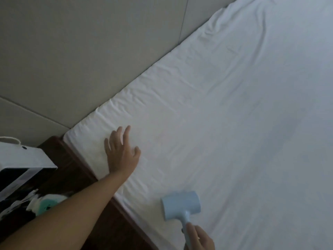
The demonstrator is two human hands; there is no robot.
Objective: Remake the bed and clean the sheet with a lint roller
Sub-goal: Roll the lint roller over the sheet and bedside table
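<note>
A white sheet (225, 114) covers the mattress, lightly creased near the headboard side. My left hand (121, 152) lies flat on the sheet near its corner, fingers spread and straight. At the bottom of the view my right hand (199, 238) grips the handle of a pale blue lint roller (181, 204). The roller's head rests on the sheet near the bed's near edge.
A padded beige headboard (90, 51) runs along the sheet's far side. A dark wooden bed frame (77, 165) borders the mattress at left. Beside it stands a nightstand with a white paper bag (23, 156) and small cluttered items (41, 202).
</note>
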